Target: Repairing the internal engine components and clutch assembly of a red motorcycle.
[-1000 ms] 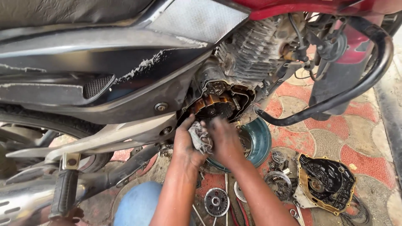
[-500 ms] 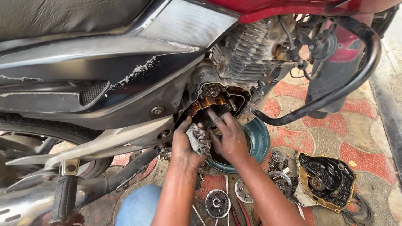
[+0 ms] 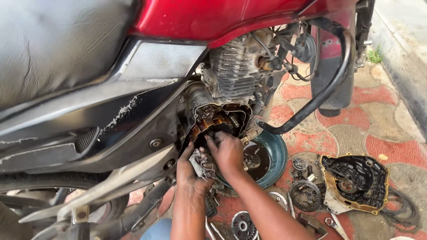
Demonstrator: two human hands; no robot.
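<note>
Engine opening (image 3: 218,124): both hands stay; right hand (image 3: 229,153) reaches deeper.

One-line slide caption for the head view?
Both hands at a motorcycle's open engine case: left hand clutching a dirty rag, right hand reaching inside, removed cover on the pavement.

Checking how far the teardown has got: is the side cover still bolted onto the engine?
No. The engine cover lies on the paved ground, and both hands work in the open engine case.
</note>
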